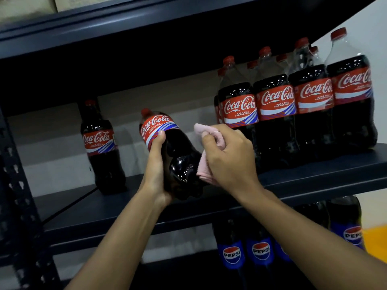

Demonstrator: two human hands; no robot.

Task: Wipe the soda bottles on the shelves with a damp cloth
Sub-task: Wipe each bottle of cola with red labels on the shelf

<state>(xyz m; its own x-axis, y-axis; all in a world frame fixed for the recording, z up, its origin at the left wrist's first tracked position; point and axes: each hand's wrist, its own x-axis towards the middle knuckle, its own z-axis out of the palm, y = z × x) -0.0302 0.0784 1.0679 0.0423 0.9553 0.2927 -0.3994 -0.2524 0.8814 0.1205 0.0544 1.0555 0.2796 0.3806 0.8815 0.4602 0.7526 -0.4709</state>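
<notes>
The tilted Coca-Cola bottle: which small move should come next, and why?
Probably slide the pink cloth up the bottle toward its label: the right hand presses the cloth on the lower body only, and the left hand holds the bottle tilted.

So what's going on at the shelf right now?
A person is wiping one Coca-Cola bottle. The left hand grips it tilted, cap pointing up and away. The right hand holds a pink cloth against its lower side. A small bottle stands on the shelf to the left, larger Coca-Cola bottles to the right, and Pepsi bottles below.
</notes>
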